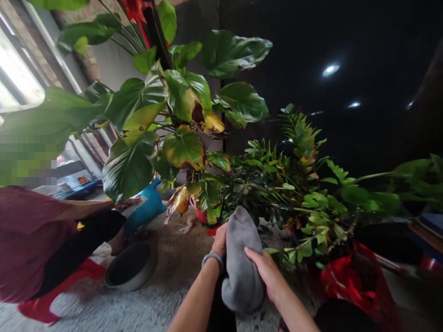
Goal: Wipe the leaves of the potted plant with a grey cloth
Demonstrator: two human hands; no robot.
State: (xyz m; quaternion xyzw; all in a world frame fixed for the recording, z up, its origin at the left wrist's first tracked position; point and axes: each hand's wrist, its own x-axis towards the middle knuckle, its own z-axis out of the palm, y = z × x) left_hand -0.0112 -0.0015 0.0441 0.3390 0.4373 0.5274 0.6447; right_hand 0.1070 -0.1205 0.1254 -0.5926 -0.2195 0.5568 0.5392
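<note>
Left hand and right hand are gripping a gray sock-like cloth from both sides, near.
Below, a rough gray floor is spreading; leafy plants are standing beyond, a person is sitting left beside a round basin, and a dark wall is reflecting lights far right.

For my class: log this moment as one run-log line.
left hand: holds grey cloth item | right hand: grips its right side | ahead: large-leaved plant | left: round basin, seated person
</note>
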